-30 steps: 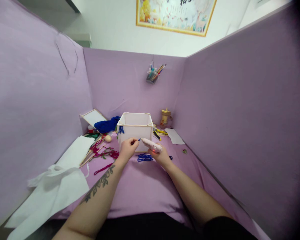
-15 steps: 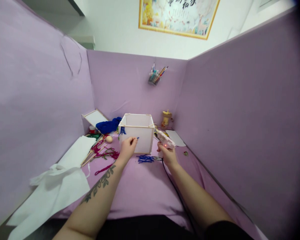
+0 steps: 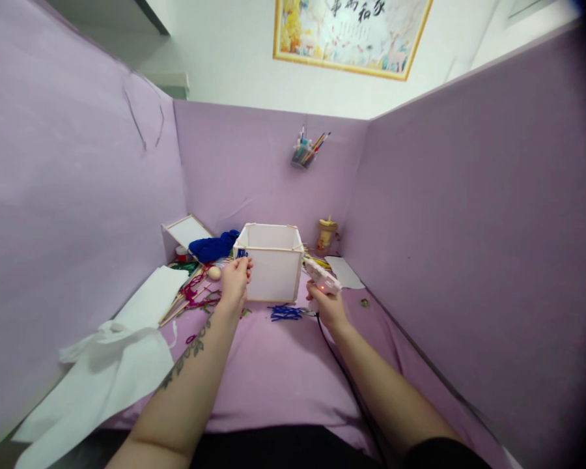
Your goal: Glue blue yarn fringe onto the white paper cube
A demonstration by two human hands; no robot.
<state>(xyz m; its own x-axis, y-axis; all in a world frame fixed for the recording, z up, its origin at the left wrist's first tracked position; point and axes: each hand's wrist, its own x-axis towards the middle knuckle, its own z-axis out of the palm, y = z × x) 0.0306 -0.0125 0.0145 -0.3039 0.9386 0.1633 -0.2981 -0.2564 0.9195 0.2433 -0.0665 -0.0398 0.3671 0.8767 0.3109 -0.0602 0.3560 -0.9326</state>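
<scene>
A white open box [image 3: 273, 267] framed with thin wooden sticks stands on the purple table. My left hand [image 3: 234, 281] pinches a small blue yarn piece [image 3: 243, 253] against the box's front left top corner. My right hand [image 3: 326, 304] grips a pink glue gun [image 3: 321, 277] just right of the box, its nozzle pointing up and left and a red light lit on its body. The gun's black cord [image 3: 344, 374] trails back toward me. A loose pile of blue yarn strands [image 3: 284, 313] lies in front of the box between my hands.
White paper sheets [image 3: 122, 352] lie at the left. Red yarn and wooden sticks [image 3: 193, 296], a blue yarn bundle [image 3: 213, 247] and a framed white panel [image 3: 188, 229] sit left of the box. A yellow bottle [image 3: 326, 234], white paper [image 3: 344, 272] and a hanging pen cup [image 3: 305, 151] are behind.
My right hand swung the glue gun away from the blue yarn piece to the right of the box. My left hand carried the yarn piece up to the box's front left corner.
</scene>
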